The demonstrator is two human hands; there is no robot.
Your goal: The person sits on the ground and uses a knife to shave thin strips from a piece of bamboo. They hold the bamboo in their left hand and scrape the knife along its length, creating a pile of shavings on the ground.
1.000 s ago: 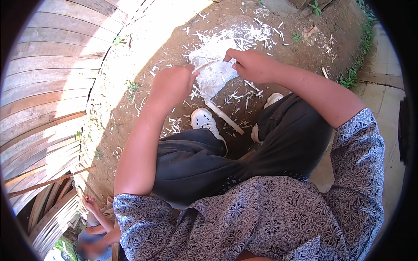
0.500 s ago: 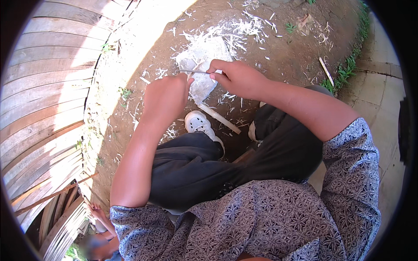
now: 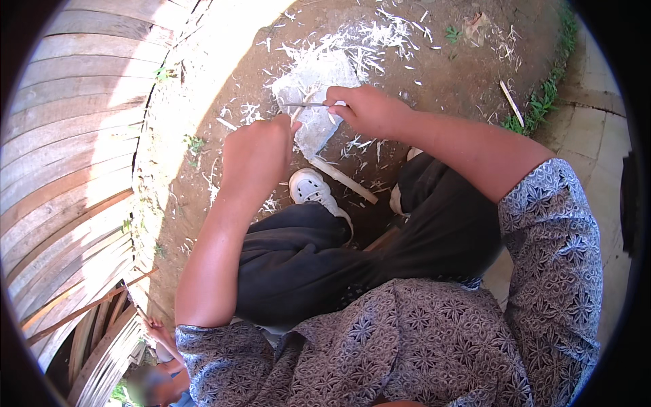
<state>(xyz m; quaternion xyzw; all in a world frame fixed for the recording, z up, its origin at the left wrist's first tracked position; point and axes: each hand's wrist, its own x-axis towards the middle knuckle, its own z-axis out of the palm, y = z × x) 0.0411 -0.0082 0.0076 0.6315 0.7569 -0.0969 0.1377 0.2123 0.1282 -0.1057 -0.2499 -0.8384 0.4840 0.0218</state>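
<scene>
Closed around a knife, my right hand holds its thin blade pointing left. My left hand is closed on a thin pale strip of wood, mostly hidden by the fingers. The blade lies across the strip, just beyond the left fingertips. Beneath both hands is a flat, pale grey stone slab on the ground. From the slab's near end a longer pale piece of wood slants toward my feet.
White wood shavings litter the brown soil around the slab. A wall of wooden boards curves along the left, and paving edges the right. Another pale stick lies at right. At lower left another person's arm shows.
My right hand has risen slightly and turned, and the knife with it. The right elbow has swung outward a little. My left hand has barely moved.
</scene>
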